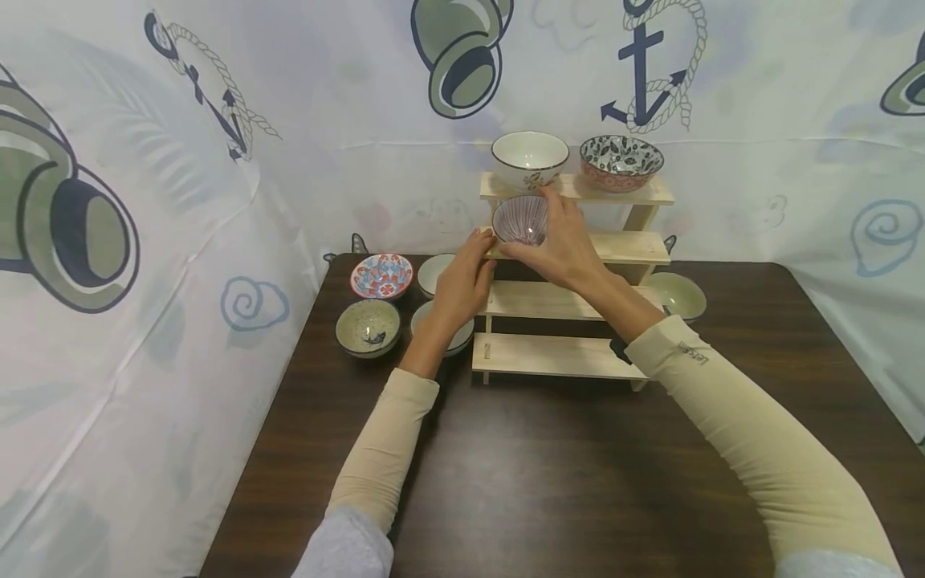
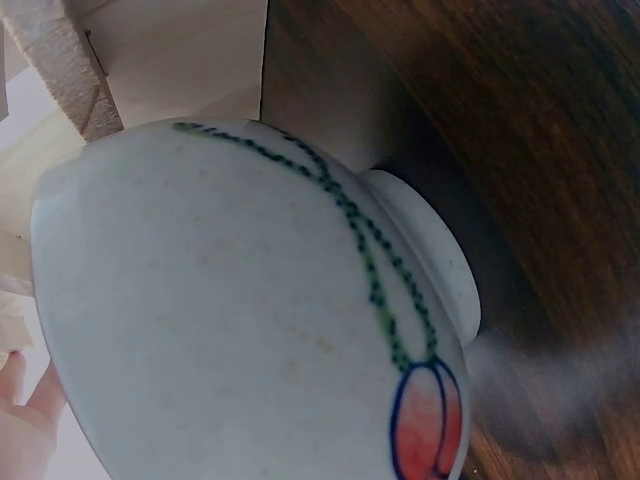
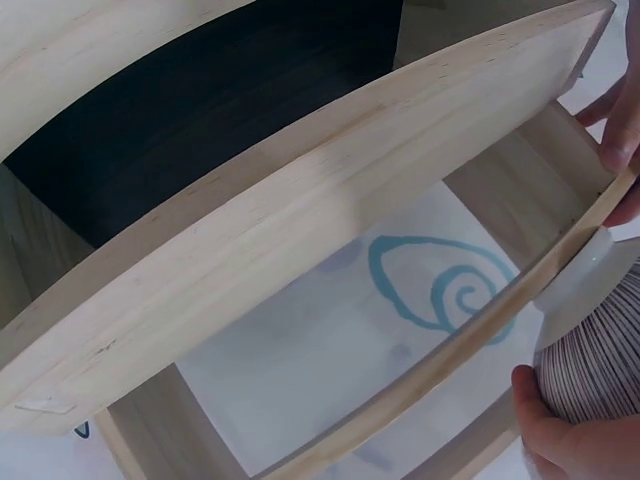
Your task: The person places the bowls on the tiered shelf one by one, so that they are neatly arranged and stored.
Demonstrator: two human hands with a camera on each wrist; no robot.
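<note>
My right hand (image 1: 560,241) holds a small bowl with thin purple-brown stripes (image 1: 519,221) by its side, at the left end of the second tier from the top of a wooden tiered stand (image 1: 549,299). In the right wrist view the striped bowl (image 3: 600,350) has its white foot against that plank, the thumb (image 3: 528,392) pressing its side. My left hand (image 1: 462,281) grips the left end of the same tier, its fingers (image 3: 622,130) above and below the board. Close under the left wrist is a pale bowl with a green vine and red bud (image 2: 230,300).
On the top tier stand a white bowl (image 1: 530,152) and a black-and-red patterned bowl (image 1: 621,164). Left of the stand are a red-blue bowl (image 1: 381,277), a speckled bowl (image 1: 367,327) and a white bowl (image 1: 431,273). A green bowl (image 1: 679,295) sits at the right, partly hidden.
</note>
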